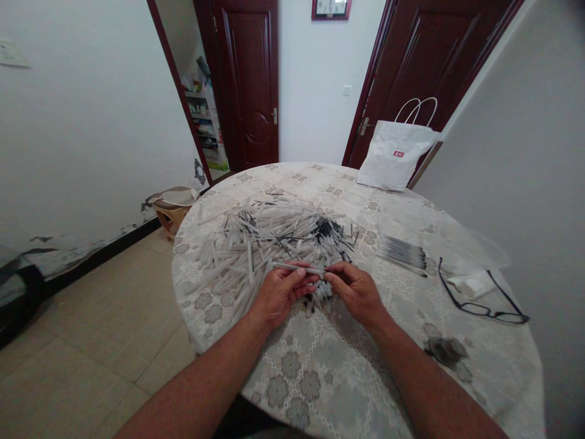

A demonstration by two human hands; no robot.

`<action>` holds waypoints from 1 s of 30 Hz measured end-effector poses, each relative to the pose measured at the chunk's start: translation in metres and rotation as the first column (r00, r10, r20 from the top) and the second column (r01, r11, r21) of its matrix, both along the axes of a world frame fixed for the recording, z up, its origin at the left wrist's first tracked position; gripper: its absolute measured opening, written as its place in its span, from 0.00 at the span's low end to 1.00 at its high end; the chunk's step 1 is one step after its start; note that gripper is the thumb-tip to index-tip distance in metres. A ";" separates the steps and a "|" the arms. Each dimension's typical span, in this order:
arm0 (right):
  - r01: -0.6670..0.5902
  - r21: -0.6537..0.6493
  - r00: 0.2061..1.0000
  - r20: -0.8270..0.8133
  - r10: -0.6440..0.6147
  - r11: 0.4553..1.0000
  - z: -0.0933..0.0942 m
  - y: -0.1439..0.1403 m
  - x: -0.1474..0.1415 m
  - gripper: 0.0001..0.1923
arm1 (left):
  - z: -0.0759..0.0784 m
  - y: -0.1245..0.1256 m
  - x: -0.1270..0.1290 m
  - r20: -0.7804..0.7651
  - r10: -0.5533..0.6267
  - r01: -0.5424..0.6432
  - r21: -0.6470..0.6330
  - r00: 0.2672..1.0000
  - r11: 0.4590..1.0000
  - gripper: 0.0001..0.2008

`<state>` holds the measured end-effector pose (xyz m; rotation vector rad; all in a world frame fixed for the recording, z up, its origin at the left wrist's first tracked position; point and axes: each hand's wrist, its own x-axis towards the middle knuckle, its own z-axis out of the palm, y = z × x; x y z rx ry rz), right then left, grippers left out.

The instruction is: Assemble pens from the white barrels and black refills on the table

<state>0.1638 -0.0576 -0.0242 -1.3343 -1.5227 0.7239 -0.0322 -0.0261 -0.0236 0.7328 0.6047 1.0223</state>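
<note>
A: What are the hands gripping?

B: Both are sharing one pale tube (299,267). The left hand (278,294) is pinching its near end, thumb on top and fingers curled shut beneath. The right hand (354,291) is closing its grip at the other end, fingertips drawn together on the tip. Whether it is also holding a thin black piece there, I cannot tell.

A: Why is it lying level like that?

B: My guess: level between two grips, both ends are staying reachable, and it is hovering just above the pile (269,241) it belongs with.

A: And the pile?

B: It is spreading across the middle of the surface (320,372), white tubes mixed with black rods, right ahead of the knuckles, so a short reach is enough.

A: The arms?

B: Both forearms are angling inward from the near edge, wrists bent slightly down, hands almost touching.

A: Anything alongside?

B: A tidy row (404,253) of dark-tipped pieces is lying to the right, well apart from the pile. Glasses (479,302) are lying further right, and a white bag (395,160) is leaning at the far edge.
</note>
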 end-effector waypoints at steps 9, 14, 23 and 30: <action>-0.066 0.036 0.997 0.044 0.064 0.997 0.002 -0.006 0.002 0.14 | 0.000 -0.002 0.000 -0.021 0.002 -0.001 0.014 1.000 1.000 0.14; -0.071 0.033 0.990 0.126 0.067 0.997 0.004 -0.005 0.004 0.12 | 0.001 -0.002 0.000 -0.024 -0.023 0.024 0.025 0.999 0.999 0.14; -0.073 0.055 0.995 0.079 0.068 0.996 0.001 -0.006 0.003 0.11 | 0.000 -0.002 0.001 -0.018 0.001 0.000 0.031 1.000 1.000 0.14; -0.117 0.004 0.980 0.160 0.115 0.993 0.005 -0.005 0.003 0.20 | 0.000 -0.003 0.002 -0.040 -0.020 0.021 0.031 0.999 0.999 0.15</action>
